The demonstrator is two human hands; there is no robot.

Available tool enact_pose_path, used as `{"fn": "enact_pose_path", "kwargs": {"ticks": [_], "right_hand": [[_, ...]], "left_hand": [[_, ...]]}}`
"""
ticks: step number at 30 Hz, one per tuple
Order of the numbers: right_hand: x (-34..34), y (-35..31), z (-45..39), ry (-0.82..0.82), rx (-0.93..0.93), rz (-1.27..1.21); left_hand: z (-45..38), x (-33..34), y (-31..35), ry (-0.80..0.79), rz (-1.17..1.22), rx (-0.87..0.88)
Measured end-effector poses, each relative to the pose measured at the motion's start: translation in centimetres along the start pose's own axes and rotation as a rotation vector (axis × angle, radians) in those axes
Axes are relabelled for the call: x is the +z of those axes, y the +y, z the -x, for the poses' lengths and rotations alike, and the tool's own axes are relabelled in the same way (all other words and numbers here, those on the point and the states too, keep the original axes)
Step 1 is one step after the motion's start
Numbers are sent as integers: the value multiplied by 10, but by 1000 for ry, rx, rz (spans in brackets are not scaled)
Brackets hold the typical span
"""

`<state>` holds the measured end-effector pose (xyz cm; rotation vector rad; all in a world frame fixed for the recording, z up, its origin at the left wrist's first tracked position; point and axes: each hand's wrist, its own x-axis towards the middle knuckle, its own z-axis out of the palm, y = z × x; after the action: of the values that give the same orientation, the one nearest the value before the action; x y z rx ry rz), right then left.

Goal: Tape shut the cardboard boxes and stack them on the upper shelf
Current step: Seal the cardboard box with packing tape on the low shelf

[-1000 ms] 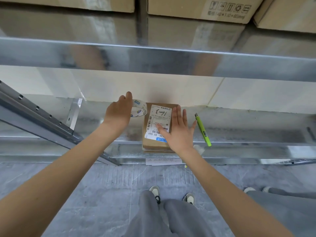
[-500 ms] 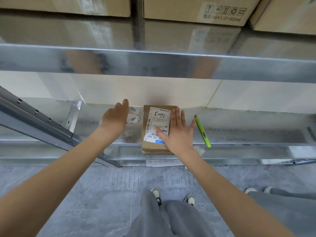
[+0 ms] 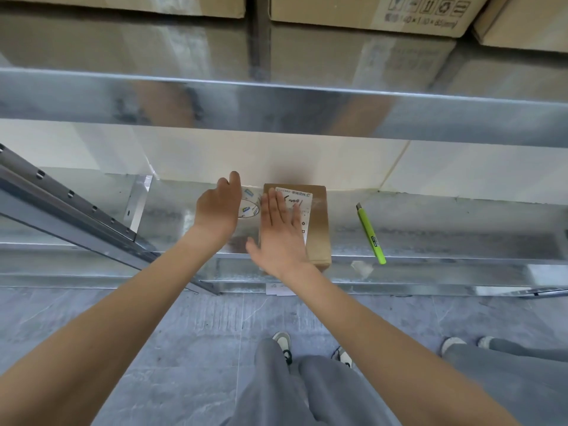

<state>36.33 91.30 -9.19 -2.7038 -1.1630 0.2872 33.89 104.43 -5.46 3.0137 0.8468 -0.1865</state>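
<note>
My right hand [image 3: 281, 241] is lying flat on top of the small cardboard box [image 3: 319, 222], its fingers [image 3: 276, 207] straight and together, pressing down across the white shipping label [image 3: 302, 199] on the box's left half; it is holding nothing, only bearing on the lid. My left hand [image 3: 218, 210] is curling round the tape roll [image 3: 249, 207], which is sitting just beside the box's left edge; the fingers wrapping the roll are mostly hidden behind the back of the hand, so I cannot tell how firmly they are gripping it. The box is resting on the lower shelf [image 3: 430, 238], its near end reaching the front lip, and whether a strip of clear tape is already running over its seam I cannot tell from this view. To the right, well apart from the box, a green utility knife [image 3: 370, 235] is lying on the same shelf, with a small scrap of clear tape [image 3: 361, 268] stuck near the shelf edge. Above, larger cardboard boxes [image 3: 368, 13] are already standing on the upper shelf [image 3: 276, 109]. I am judging the task as partly done: this box is apparently still being taped, and lifting it to the upper shelf is remaining. Below, my grey trousers [image 3: 307, 392] and shoes are showing over the tiled floor [image 3: 153, 333].
</note>
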Motion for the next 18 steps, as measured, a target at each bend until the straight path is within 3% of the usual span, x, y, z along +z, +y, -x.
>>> {"fn": "enact_pose_path", "kwargs": {"ticks": [3,7,10,13,18], "right_hand": [[0,4,2,1,-4,-11],[0,5,1,18,-13,-74],[-5,18,-2,-12,115,-91],[-16,25,-5,-103,380,-123],[-30,30,-7,-62,373,-191]], "left_hand": [[0,9,-1,81,103,-14],[11,38,-4,142,796,-337],[23,60,5,-32,1298,-572],[27,63,23,-252,1655,-625],[14,47,39,-529,2104,-772]]}}
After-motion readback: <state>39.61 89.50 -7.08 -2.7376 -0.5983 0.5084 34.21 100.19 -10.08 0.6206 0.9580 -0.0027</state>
